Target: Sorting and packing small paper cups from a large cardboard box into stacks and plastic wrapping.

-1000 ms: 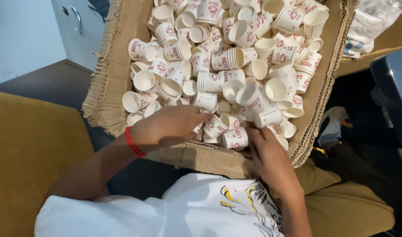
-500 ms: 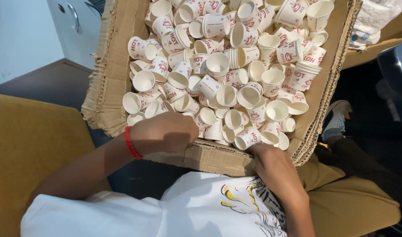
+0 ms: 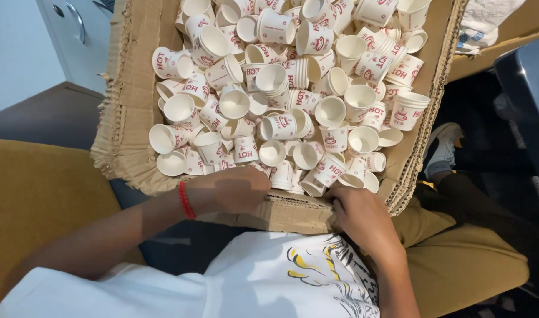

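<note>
While the cardboard box (image 3: 128, 112) sits across the person's lap, heaped with small white paper cups (image 3: 281, 126) printed in red, both hands rest at its near edge. The left hand (image 3: 231, 189), a red band (image 3: 186, 200) on its wrist, lies knuckles-up over the near wall (image 3: 281, 212) of the box, fingers curled down among the nearest cups; whether it actually has one in its grasp I cannot tell, since the fingertips are hidden. The right hand (image 3: 359, 215) presses against the same wall lower down, fingers bent toward a cup (image 3: 313, 185) lying on its side just above it; it looks to be touching rather than gripping, but that too is unclear. The cups lie every way, some nested in short stacks, some tipped over. To pick well from such a pile, I would judge it best to pinch one rim lightly, lift straight up so neighbours do not tumble, and avoid crushing the thin paper walls.
</note>
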